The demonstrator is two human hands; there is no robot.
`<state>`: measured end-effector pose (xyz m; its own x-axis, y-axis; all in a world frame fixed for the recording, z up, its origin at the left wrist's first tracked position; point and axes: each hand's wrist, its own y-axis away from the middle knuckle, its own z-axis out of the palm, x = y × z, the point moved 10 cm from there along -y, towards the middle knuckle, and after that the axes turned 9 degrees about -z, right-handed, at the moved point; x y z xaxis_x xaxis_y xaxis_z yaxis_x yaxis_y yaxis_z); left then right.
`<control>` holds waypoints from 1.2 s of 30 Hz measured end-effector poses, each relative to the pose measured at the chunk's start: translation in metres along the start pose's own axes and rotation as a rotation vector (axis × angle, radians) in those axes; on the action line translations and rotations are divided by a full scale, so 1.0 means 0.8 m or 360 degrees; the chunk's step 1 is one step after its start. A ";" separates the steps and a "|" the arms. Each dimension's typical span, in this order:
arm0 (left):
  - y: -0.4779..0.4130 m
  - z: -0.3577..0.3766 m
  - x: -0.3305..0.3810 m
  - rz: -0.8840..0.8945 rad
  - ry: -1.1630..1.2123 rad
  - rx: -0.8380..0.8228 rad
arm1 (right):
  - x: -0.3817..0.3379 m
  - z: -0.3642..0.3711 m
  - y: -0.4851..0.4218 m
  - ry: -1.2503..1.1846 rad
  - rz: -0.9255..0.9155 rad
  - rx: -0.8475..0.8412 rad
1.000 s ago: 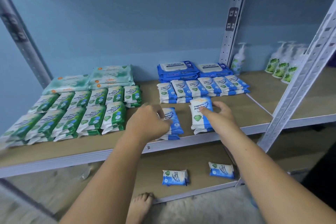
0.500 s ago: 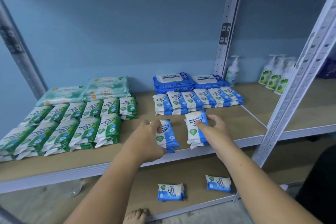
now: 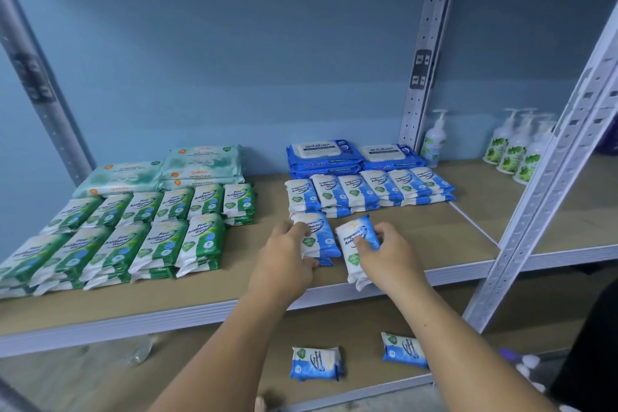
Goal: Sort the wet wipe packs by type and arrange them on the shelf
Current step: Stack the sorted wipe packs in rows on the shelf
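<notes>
Two small blue packs are being handled just in front of the row of blue packs (image 3: 368,191) that lies across the shelf (image 3: 434,244). The left hand (image 3: 287,264) grips the first pack (image 3: 319,234) directly before the row's left end, with its fingers curled over the pack's left side and its thumb at the near end. Another pack seems to lie beneath it, though that is hard to tell. The right hand (image 3: 389,257) pinches the second pack (image 3: 351,244), which sits a little to the right of the first and also in front of the row. This pack is tilted, its far end leaning right and its near end reaching over the shelf's front edge. Whether it rests on the board cannot be told. The two packs are close together, almost touching.

Behind the row lie two piles of large dark-blue packs (image 3: 324,152). Well to the left of the row, across a strip of bare board, green packs (image 3: 133,237) lie in two rows, with pale green packs (image 3: 200,160) piled behind them. To the right of the row, past the upright post (image 3: 421,77), stand pump bottles (image 3: 515,150). Below the row, on the lower shelf (image 3: 83,385), a spare pack (image 3: 314,363) lies flat. A further spare pack (image 3: 403,349) lies well apart from it, partly behind the right forearm.
</notes>
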<state>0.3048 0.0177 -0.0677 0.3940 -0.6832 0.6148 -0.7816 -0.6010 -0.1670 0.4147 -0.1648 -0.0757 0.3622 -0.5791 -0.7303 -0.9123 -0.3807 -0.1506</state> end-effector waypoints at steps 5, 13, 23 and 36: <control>0.002 -0.004 -0.003 -0.0061 -0.0123 0.0133 | 0.000 -0.010 -0.004 0.0226 -0.0039 0.0016; 0.000 0.000 0.016 0.0148 -0.0175 0.0063 | -0.031 -0.031 0.013 0.0389 -0.0449 -0.0417; -0.002 0.006 0.013 0.0088 -0.0102 0.0050 | -0.016 -0.031 0.027 0.0346 -0.0549 -0.0303; 0.000 0.003 0.014 0.0100 -0.0108 0.0069 | -0.022 -0.011 0.013 0.0319 -0.0636 -0.0104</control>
<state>0.3106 0.0094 -0.0629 0.3779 -0.7456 0.5489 -0.7846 -0.5726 -0.2378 0.4009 -0.1647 -0.0589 0.7192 -0.5033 -0.4790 -0.6818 -0.6439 -0.3472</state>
